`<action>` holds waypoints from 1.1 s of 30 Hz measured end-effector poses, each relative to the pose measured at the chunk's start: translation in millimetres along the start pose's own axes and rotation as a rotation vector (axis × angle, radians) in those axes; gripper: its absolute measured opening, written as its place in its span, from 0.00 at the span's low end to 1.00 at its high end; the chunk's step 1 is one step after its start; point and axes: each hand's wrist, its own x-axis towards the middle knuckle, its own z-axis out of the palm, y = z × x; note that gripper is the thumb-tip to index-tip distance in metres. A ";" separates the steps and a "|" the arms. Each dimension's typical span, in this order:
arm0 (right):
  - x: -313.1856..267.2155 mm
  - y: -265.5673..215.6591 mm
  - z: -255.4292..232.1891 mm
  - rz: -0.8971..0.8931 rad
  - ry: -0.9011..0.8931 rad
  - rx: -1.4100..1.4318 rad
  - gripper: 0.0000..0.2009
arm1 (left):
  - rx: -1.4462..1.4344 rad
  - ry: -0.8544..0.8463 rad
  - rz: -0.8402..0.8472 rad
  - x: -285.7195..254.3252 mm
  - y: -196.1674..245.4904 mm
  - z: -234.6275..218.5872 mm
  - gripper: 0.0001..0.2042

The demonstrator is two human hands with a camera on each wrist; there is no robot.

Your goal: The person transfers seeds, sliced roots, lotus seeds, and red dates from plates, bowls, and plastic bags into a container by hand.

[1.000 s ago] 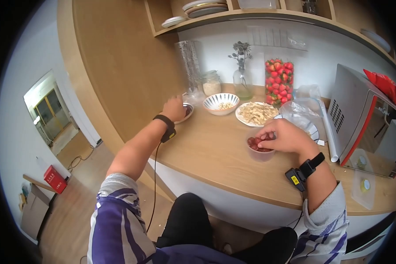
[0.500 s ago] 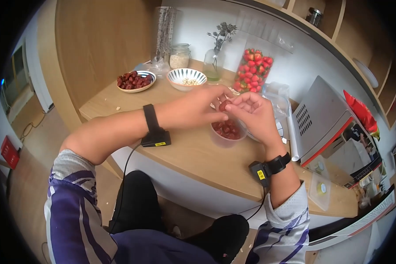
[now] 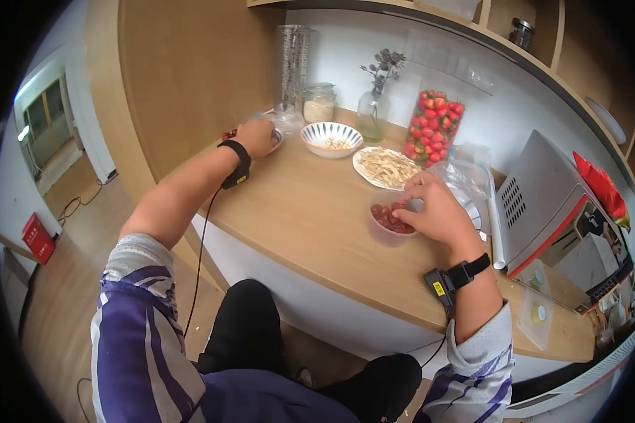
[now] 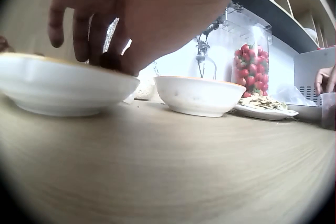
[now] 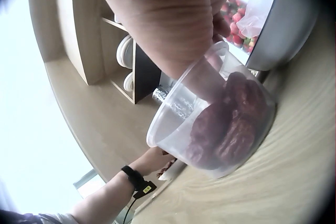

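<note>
In the head view my left hand (image 3: 259, 137) is over the bowl of dark red dates (image 3: 229, 134) by the wooden side panel. Its fingers hang spread above the bowl rim (image 4: 68, 85) in the left wrist view; a dark spot at the fingertips is unclear. My right hand (image 3: 434, 208) is at a clear plastic tub (image 3: 390, 238) holding dates (image 3: 388, 215). In the right wrist view the thumb reaches inside the tub (image 5: 163, 121) down by the dates (image 5: 236, 137), while the other fingers are beyond the rim, partly hidden.
Behind stand a striped bowl (image 3: 331, 132) with pale pieces, a plate of dried slices (image 3: 384, 169), strawberries in a clear bag (image 3: 434, 127), a glass vase (image 3: 372, 127) and a lidded jar (image 3: 319, 104). A microwave (image 3: 543, 204) is on the right.
Half a second ago both hands were together above the tub with a date; the left has since moved back over the date bowl, and the right has lowered into the tub.
</note>
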 end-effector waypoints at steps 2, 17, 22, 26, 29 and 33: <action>-0.7 -3.2 -0.2 0.047 0.004 0.034 0.09 | -0.081 0.126 0.127 -6.6 2.0 5.7 0.19; 3.7 -17.6 -8.1 0.016 -0.103 0.033 0.12 | -0.657 -0.033 0.751 -90.3 185.0 -46.7 0.17; 2.8 -15.3 -4.1 0.075 -0.096 0.074 0.13 | -0.619 -0.070 0.761 -91.6 191.4 -45.4 0.16; 3.1 -15.4 -4.3 -0.005 -0.064 0.031 0.13 | -0.622 -0.039 0.803 -93.2 196.5 -46.4 0.16; 7.0 -22.1 3.0 -0.004 0.151 0.222 0.12 | -0.669 -0.050 0.794 -95.0 200.4 -46.6 0.18; 15.7 -26.0 20.8 0.227 0.238 0.980 0.10 | -0.800 -0.018 0.782 -98.8 204.1 -55.3 0.16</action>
